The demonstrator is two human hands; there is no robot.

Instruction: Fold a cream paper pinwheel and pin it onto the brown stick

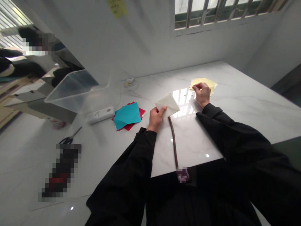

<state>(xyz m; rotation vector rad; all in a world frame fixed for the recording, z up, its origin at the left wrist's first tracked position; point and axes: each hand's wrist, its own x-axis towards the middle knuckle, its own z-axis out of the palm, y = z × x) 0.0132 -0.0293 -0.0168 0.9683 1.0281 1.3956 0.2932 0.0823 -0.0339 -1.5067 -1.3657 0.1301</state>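
On the table [244, 103], a paper stack [128, 114] lay left of the left hand [156, 118], which held folded paper [169, 104], while another paper pile [212, 85] lay farther back on the right, under the right hand [203, 94]. Behind and left of the stack stood a plastic bin [76, 95]; scissors [67, 140] lay left of the stack, nearer the viewer.

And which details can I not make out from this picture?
In the head view:
Left hand: most fingertips hidden behind the white paper.
Right hand: whether its fingertips hold anything is too small to tell.
Yellow wall note: writing blurred, top cut off by the picture's edge.
Dark item below the scissors: masked by pixel blocks.
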